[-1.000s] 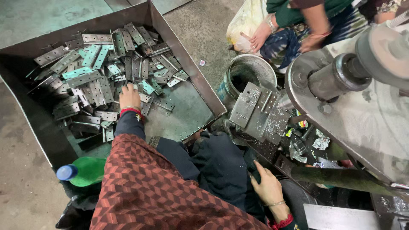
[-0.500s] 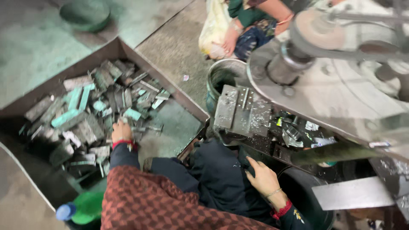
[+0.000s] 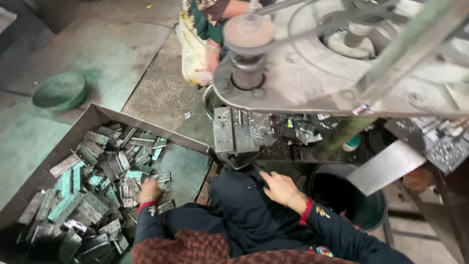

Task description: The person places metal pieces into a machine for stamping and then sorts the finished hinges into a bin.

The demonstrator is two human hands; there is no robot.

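- Your left hand (image 3: 150, 189) is at lower left of the frame, reaching into the metal tray (image 3: 88, 121) and resting on the heap of flat hinge plates (image 3: 93, 195); its fingers curl down onto the plates, but you cannot tell whether they have hold of one
- Your right hand (image 3: 279, 188) sits at lower centre, fingers spread loosely and flat on the dark cloth over your lap (image 3: 244, 210), gripping nothing
- The plates, grey and pale green, fill the left and middle of the tray; its right corner is bare
- A few larger plates (image 3: 234, 129) lie on the machine's counter, just above your right hand
- A dark bucket (image 3: 349, 195) stands to the right of that hand
- A green bowl (image 3: 59, 91) rests on the floor at upper left
- Another person's hand (image 3: 211, 59) shows at top centre, beside a pale bag (image 3: 191, 49)
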